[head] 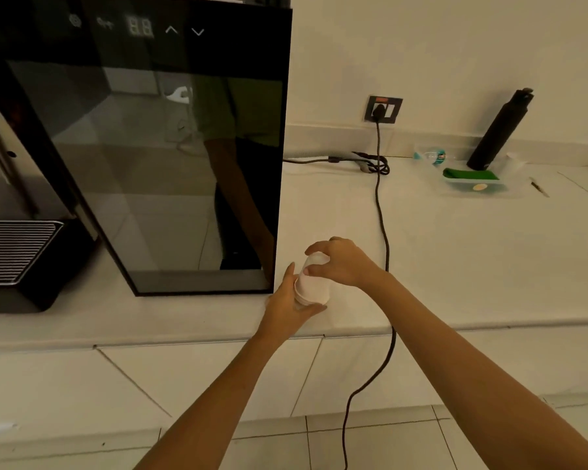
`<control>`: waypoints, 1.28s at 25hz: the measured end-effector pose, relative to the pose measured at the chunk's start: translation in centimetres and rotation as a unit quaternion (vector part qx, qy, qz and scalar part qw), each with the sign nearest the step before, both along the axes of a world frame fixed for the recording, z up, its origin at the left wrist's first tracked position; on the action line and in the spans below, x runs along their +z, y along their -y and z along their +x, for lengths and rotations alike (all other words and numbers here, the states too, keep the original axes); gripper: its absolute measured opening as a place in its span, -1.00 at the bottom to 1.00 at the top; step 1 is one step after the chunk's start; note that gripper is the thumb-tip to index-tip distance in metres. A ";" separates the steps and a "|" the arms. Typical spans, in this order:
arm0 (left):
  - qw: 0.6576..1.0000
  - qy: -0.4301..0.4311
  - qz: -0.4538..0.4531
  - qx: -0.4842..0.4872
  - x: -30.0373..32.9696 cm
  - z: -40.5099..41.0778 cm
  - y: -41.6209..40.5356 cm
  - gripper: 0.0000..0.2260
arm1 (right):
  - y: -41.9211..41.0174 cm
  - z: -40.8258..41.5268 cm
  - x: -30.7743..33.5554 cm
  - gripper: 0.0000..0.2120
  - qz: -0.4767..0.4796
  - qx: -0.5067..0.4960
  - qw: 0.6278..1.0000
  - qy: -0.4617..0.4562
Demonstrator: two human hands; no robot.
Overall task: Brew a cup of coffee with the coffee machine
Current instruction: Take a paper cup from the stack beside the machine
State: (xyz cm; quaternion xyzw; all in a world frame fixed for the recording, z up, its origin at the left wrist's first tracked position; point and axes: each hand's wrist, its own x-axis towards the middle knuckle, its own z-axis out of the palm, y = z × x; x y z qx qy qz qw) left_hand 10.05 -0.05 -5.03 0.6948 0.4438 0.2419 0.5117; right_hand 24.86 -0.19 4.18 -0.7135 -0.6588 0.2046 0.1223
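A small stack of white paper cups (312, 283) stands upside down on the white counter (455, 252), just right of a black glass-fronted appliance (170, 164). My left hand (287, 301) grips the lower part of the stack from the left. My right hand (340, 261) pinches the top cup from above and the right. The coffee machine (11, 205), with its ribbed drip tray (14, 249), shows at the far left edge, partly cut off.
A black power cable (382, 232) runs from a wall socket (382, 109) across the counter and down over its front edge. At the back right stand a black bottle (499, 130), a clear tray with a green cloth (472, 179) and a small plastic bottle (430, 156).
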 end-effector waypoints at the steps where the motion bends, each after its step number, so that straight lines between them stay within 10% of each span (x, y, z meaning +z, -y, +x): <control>1: 1.000 0.016 -0.011 0.012 0.0 0.0 0.0 -0.10 | -0.1 0.3 0.1 -0.59 0.005 0.008 1.000 -0.012; 21: 0.984 -0.049 0.153 0.077 -1.7 1.4 -0.1 -0.36 | -1.5 6.1 5.9 -0.78 0.050 0.010 0.973 -0.226; 27: 0.981 -0.082 0.159 0.068 -2.1 1.4 0.7 -0.08 | 0.0 6.2 5.2 -0.76 0.039 -0.092 0.838 -0.537; 32: 0.934 0.008 0.332 0.130 0.0 -1.7 3.9 -0.55 | 1.4 4.2 2.7 -0.42 0.000 -0.034 0.725 -0.688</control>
